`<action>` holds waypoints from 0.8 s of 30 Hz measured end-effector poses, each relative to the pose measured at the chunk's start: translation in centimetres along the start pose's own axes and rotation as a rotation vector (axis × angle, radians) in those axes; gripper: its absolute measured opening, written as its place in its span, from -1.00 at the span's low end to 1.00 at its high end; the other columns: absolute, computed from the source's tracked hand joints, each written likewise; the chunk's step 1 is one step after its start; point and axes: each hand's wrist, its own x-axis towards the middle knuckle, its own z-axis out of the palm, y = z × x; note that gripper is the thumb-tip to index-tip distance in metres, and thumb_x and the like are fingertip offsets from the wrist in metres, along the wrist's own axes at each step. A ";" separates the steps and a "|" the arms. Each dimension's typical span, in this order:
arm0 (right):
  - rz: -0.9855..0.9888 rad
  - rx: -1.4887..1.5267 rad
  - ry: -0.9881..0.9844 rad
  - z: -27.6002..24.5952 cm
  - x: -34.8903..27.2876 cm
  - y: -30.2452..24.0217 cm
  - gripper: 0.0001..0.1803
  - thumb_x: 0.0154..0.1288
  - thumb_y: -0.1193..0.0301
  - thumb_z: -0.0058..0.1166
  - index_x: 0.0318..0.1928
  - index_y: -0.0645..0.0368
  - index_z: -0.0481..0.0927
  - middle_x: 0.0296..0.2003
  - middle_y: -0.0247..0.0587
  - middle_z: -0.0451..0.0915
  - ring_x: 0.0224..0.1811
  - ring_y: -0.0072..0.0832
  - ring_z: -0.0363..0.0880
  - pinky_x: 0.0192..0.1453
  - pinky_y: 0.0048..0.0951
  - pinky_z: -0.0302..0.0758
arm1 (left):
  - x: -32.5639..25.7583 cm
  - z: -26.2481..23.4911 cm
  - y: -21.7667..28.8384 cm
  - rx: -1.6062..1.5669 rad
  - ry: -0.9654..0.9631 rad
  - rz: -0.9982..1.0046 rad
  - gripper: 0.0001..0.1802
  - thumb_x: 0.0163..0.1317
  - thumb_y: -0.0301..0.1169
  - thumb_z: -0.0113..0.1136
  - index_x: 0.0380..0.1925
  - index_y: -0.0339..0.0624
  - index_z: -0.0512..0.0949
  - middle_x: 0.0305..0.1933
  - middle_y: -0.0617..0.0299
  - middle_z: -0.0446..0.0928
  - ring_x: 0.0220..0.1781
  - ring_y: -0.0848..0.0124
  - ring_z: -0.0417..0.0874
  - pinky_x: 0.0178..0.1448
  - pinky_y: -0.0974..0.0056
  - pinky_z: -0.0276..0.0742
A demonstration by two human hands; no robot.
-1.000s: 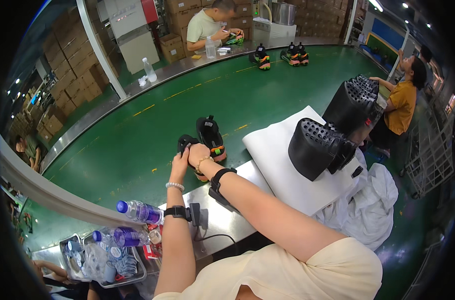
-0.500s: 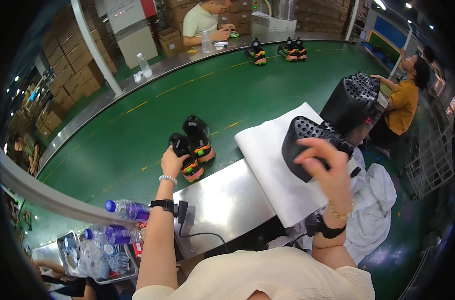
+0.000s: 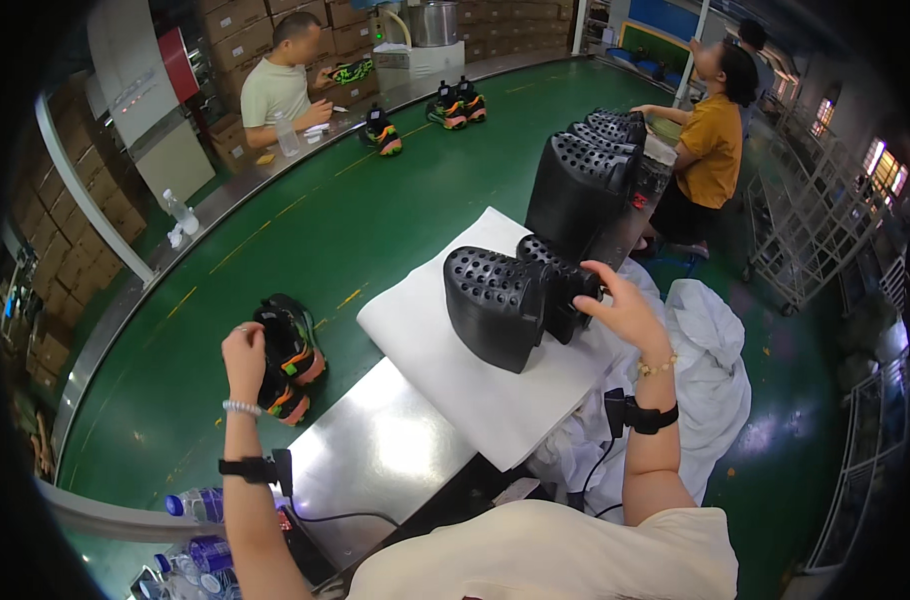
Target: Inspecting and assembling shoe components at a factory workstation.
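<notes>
Both hands (image 3: 243, 357) (image 3: 625, 313) outstretched, fingers curled.

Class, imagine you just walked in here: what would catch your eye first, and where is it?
The broad green conveyor belt curving across the middle, and the bright multicoloured shoes on it, gripped by the left hand. Next, the black perforated machine heads on the white pad; the right hand touches one.

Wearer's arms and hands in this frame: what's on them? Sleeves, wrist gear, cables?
Both forearms are bare; a cream short-sleeved top shows at the lower edge. The left hand has a pale bead bracelet and, further down the forearm, a black strap with a small black device. The right hand has a gold-coloured bead bracelet and a similar black strap, with a thin black cable hanging from it.
</notes>
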 end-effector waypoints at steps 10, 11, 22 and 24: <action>0.012 -0.121 0.172 2.0 -0.6 -0.7 -0.38 -0.02 0.34 0.29 0.06 0.15 0.32 -0.21 0.09 0.56 -0.13 0.00 0.54 -0.05 -0.23 0.44 | 5.4 13.2 -11.2 0.802 0.061 0.701 -0.72 0.05 -0.44 -0.03 -0.35 -0.26 0.66 -0.22 -0.06 0.62 -0.12 0.14 0.65 -0.10 0.20 0.54; 0.013 -0.099 0.192 2.0 -0.7 -0.9 -0.38 -0.02 0.33 0.29 0.07 0.15 0.33 -0.20 0.11 0.56 -0.12 0.01 0.54 -0.04 -0.24 0.44 | 4.9 12.7 -10.6 0.803 0.059 0.697 -0.72 0.05 -0.44 -0.03 -0.35 -0.26 0.66 -0.22 -0.06 0.62 -0.12 0.14 0.65 -0.10 0.20 0.54; -0.098 0.478 0.424 1.6 -0.6 -1.7 -0.43 0.12 0.54 0.21 0.14 0.23 0.29 -0.08 -0.17 0.52 0.00 -0.52 0.46 0.14 -0.51 0.34 | -1.1 11.5 -1.6 0.560 -0.619 0.485 -0.73 0.04 -0.44 -0.03 -0.38 -0.27 0.66 -0.31 -0.04 0.62 -0.25 0.14 0.65 -0.19 0.17 0.53; -0.145 0.550 0.385 1.4 -1.0 -3.0 -0.41 0.13 0.56 0.19 0.18 0.21 0.27 -0.03 -0.18 0.49 0.03 -0.51 0.44 0.18 -0.51 0.31 | -1.5 9.5 -2.9 0.517 -0.716 0.403 -0.73 0.04 -0.44 -0.03 -0.39 -0.27 0.66 -0.33 -0.03 0.62 -0.28 0.14 0.65 -0.20 0.16 0.53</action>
